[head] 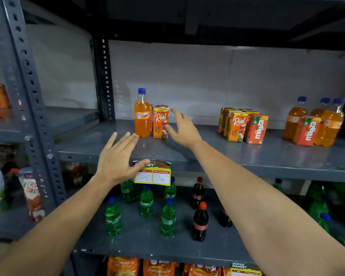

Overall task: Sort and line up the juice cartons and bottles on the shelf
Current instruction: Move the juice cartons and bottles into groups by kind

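Note:
On the grey metal shelf (207,154) an orange Fanta bottle (142,114) with a blue cap stands next to an orange Real apple carton (161,122). My right hand (182,127) is open just right of that carton, fingers spread, holding nothing. My left hand (117,158) hovers open over the shelf's front edge, below and left of the bottle. Farther right stands a cluster of Real cartons (236,124) with a red Maaza carton (256,129). At the far right are three orange bottles (294,118) behind another Maaza carton (308,130).
A yellow price tag (152,175) hangs on the shelf's front lip. The shelf below holds green Sprite bottles (146,201) and dark cola bottles (200,222). A perforated upright post (31,108) stands at the left, with packets (32,193) on shelves beyond it.

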{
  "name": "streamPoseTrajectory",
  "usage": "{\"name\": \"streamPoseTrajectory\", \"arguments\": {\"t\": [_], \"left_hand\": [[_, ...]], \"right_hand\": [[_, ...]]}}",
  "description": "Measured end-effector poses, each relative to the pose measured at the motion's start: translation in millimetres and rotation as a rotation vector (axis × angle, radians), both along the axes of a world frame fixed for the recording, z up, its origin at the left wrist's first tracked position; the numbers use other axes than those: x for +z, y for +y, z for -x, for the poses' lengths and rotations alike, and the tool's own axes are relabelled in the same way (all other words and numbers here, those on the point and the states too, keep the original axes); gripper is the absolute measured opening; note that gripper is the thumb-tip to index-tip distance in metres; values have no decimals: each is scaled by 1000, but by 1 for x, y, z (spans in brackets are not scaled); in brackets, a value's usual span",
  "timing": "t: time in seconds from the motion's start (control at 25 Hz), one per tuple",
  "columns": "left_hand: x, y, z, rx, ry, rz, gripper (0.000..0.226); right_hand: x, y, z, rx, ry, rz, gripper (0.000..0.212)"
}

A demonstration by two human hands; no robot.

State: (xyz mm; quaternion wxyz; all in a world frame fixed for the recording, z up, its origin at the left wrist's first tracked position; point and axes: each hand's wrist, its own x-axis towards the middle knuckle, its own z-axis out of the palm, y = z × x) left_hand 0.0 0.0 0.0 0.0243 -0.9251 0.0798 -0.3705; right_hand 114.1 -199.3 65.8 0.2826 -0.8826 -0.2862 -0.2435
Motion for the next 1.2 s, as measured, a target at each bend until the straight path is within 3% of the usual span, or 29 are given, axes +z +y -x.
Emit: {"name": "streamPoseTrajectory", "arguments": {"t": [0.24,0.6,0.92,1.2], "left_hand": [[-14,7,-15,-9,-174,-17,83],[-17,11,-20,-34,-269,-31,79],[-3,-10,-7,25,-53,54,96],[26,-132,-17,-53,-98,-61,95]], "right_hand": [[3,28,-12,91,210,-288,58],[20,16,-19,124,355,-405,48],[44,-107,-11,58,351,-529,50],[24,-216,-2,15,300,-482,48]]}}
